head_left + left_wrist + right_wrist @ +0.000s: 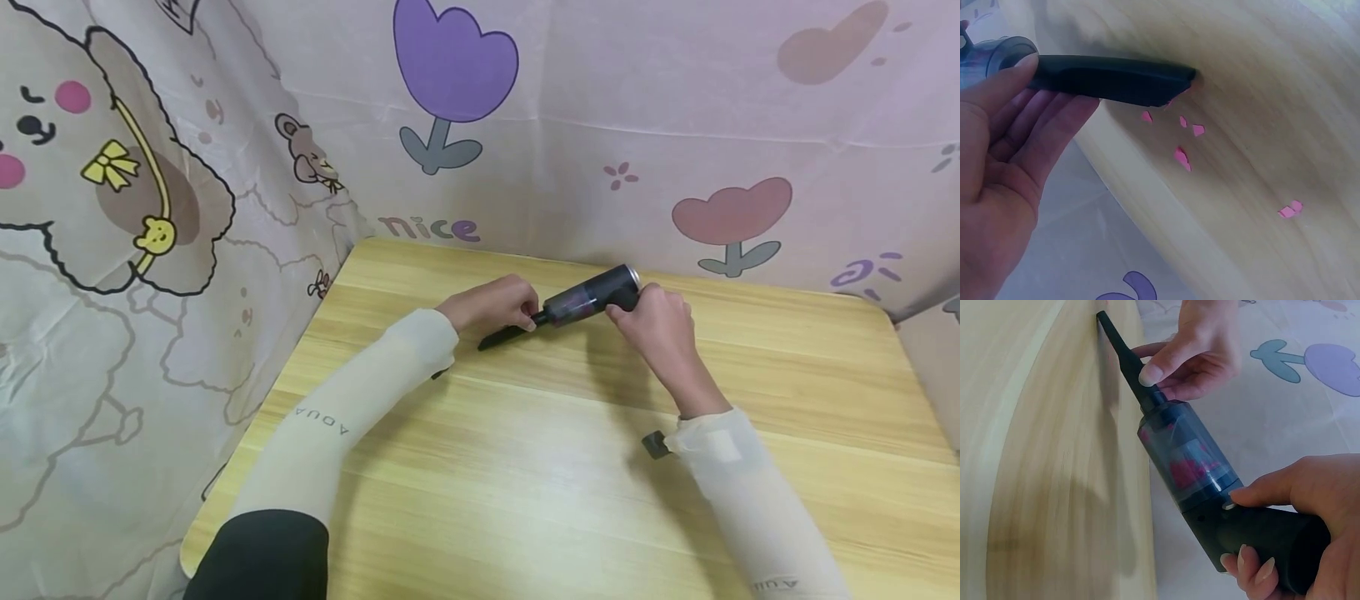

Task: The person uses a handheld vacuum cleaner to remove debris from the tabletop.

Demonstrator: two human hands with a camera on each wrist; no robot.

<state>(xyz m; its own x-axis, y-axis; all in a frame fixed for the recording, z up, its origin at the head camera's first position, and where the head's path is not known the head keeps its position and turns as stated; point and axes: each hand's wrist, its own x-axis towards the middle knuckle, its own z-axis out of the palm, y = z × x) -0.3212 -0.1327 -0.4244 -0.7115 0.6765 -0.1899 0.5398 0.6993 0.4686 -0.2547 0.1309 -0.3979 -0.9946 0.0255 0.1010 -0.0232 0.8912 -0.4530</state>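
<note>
A black handheld vacuum cleaner [581,302] is held tilted over the table, its nozzle low at the left. My right hand [660,329] grips the body at the rear; in the right wrist view the thumb lies by a small silver button [1229,505]. My left hand [498,302] pinches the black crevice nozzle [1110,78] between thumb and fingers. Inside the clear dust cup [1188,453] are pink bits. Several pink paper scraps [1182,158] lie on the wood near the nozzle tip, and one touches its opening. More scraps [1290,209] lie farther off.
The light wooden table [525,475] ends at a back edge close beyond the vacuum. A printed cloth [570,125] with flowers and cartoon animals hangs behind and at the left. A small dark block [656,445] sticks out beside the right cuff.
</note>
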